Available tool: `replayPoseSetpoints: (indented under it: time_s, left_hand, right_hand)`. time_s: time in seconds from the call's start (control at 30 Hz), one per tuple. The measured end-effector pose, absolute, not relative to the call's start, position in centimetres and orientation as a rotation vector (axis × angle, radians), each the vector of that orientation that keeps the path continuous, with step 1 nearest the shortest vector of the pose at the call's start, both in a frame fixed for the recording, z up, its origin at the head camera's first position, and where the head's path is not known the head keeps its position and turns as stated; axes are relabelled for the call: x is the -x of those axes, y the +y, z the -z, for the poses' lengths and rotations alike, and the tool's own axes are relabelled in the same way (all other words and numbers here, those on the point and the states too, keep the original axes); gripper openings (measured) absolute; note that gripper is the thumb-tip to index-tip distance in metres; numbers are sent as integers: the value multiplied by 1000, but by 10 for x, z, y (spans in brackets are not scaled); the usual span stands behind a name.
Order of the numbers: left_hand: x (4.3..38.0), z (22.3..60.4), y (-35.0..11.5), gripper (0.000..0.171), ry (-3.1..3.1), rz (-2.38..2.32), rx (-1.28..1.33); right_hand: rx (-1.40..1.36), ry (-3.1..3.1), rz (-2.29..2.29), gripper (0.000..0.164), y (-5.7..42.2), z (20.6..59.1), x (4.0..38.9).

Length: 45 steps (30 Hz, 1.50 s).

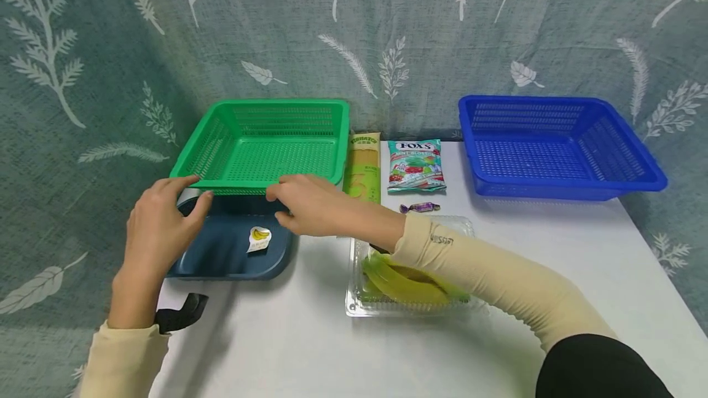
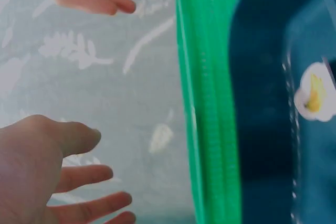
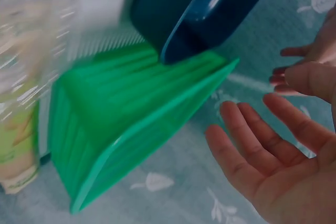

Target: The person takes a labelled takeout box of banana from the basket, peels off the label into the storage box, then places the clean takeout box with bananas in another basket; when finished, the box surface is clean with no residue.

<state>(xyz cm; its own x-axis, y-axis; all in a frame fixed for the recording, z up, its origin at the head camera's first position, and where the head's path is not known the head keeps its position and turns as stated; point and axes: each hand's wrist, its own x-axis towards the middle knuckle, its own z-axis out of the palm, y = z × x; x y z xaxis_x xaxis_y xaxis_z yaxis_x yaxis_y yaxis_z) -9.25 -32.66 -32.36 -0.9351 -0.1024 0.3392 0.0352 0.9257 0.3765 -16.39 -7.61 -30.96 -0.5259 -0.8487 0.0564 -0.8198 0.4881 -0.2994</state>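
Observation:
Both hands hover over the dark blue tray point(image 1: 216, 247), at the near rim of the green basket point(image 1: 279, 104). My left hand point(image 1: 159, 221) is by the left corner, thumb and fingers apart. From the right, my right hand point(image 1: 314, 204) reaches over the tray's far right corner. Wrist views show spread, empty fingers on the left hand point(image 2: 47, 169) and on the right hand point(image 3: 286, 163). A white label with a banana picture point(image 1: 259, 239) is on the tray's inside. The basket stands just behind the tray, its visible floor bare.
A clear plastic box point(image 1: 354, 304) with bananas point(image 1: 401, 280) inside lies under the right forearm. Behind it are a purple wrapped candy point(image 1: 420, 207), a Fox's candy bag point(image 1: 416, 166) and a yellow-green packet point(image 1: 363, 167). A blue basket point(image 1: 558, 186) stands back right, before a patterned curtain.

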Motion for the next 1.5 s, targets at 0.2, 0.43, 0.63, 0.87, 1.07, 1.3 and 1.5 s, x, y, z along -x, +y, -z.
replayPoseSetpoints:
  time_s: [0.2,0.43,0.63,0.87,1.07,1.3,1.5]
  left_hand:
    - [93,319,-302,43,-2675,573,77]
    - [94,323,-274,40,-2617,665,207]
    - [93,329,-256,41,-2621,723,244]
    - [95,337,-239,46,-2613,813,353]
    - [95,342,-226,49,-2615,893,416]
    - [88,355,-208,52,-2655,979,432]
    - [89,364,-189,54,-2713,1089,413]
  right_hand:
    - [1424,2669,525,33,-35,304,166]
    - [1329,2718,696,32,13,305,164]
    - [1263,2801,780,31,48,311,160]
    - [1155,2857,805,37,85,316,153]
    - [1078,2876,802,45,111,322,140]
    - [994,2919,879,51,136,332,129]
    - [854,2950,944,57,156,343,125]
